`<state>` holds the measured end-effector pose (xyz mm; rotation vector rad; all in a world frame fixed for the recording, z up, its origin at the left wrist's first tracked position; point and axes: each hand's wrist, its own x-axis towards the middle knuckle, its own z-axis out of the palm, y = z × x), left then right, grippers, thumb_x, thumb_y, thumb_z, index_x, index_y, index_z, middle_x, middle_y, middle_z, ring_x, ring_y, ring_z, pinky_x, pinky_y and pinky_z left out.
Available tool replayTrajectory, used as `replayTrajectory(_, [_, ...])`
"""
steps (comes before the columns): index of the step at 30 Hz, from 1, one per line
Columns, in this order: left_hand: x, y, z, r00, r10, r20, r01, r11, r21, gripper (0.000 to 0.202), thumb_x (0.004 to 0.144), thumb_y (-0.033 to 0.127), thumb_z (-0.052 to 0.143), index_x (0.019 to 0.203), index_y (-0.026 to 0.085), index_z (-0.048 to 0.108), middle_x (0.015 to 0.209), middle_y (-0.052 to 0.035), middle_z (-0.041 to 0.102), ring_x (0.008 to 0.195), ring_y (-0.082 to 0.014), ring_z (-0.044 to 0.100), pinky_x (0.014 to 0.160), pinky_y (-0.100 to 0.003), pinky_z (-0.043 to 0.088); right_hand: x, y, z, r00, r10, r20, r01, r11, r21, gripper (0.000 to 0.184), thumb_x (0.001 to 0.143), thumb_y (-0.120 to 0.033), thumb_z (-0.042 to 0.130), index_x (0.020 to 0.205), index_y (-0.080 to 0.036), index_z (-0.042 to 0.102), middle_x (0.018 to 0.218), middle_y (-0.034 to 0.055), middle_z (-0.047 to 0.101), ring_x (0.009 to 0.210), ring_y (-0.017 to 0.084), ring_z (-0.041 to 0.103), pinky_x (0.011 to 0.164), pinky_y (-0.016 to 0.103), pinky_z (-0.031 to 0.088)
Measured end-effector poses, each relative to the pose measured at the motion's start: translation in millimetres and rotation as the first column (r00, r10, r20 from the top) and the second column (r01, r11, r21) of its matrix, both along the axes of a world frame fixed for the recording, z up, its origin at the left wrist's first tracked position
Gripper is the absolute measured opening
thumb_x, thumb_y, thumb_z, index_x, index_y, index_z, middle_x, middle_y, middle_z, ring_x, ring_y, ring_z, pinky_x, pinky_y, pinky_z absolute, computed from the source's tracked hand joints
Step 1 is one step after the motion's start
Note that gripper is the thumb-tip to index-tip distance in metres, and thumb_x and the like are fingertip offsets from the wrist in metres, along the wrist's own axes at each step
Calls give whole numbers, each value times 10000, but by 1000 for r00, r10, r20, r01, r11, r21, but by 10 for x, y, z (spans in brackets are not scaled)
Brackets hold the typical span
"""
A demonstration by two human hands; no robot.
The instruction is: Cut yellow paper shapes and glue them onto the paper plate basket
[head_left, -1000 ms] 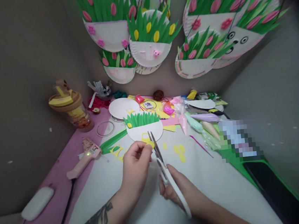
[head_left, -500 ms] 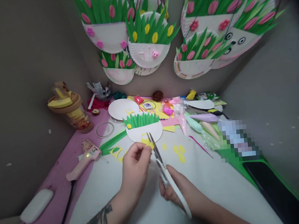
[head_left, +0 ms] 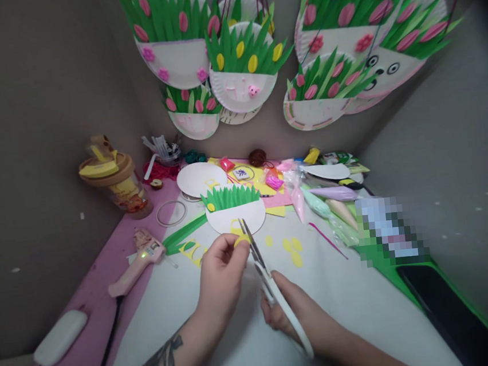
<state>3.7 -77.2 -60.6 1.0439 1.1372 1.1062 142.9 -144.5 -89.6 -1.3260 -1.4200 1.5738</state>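
Note:
My left hand (head_left: 221,277) pinches a small yellow paper piece (head_left: 241,239) between thumb and fingertips. My right hand (head_left: 288,308) grips white-handled scissors (head_left: 276,292), whose blades point up and away and meet the yellow piece. Just beyond lies a half paper plate (head_left: 242,215) topped with green paper grass (head_left: 230,196) and one yellow oval. Several cut yellow ovals (head_left: 294,250) lie on the white table surface to the right of the blades.
A pink glue gun (head_left: 137,262) lies at the left with its light on. Behind it stand a jar (head_left: 116,181) and a white plate (head_left: 202,177). Piping bags (head_left: 327,198) and craft scraps crowd the back right. Finished plate baskets (head_left: 241,68) hang on the wall.
The scissor blades have closed a little on the yellow piece and my left hand has turned it slightly. Both hands stay in the same place.

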Motion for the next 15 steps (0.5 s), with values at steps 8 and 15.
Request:
replayTrajectory(8, [-17,3,38,999,-30,-45,30,1000,0,235,790,376,602,703,168,535,509,78,403,449,-55,305,434,-191,235,-3,12,77,1000,-16,15,16,1000,-12,401,748,-539,624,773,-209,399,696,-10,498,621,133,468,573,263,388])
replayTrajectory(15, [-11,1,77,998,-17,-57,16,1000,-7,236,773,382,610,695,170,543,497,73,405,454,-65,311,439,-198,242,2,14,77,1000,-12,5,12,1000,-5,430,742,-579,617,762,-211,396,685,-6,509,610,133,467,564,267,391])
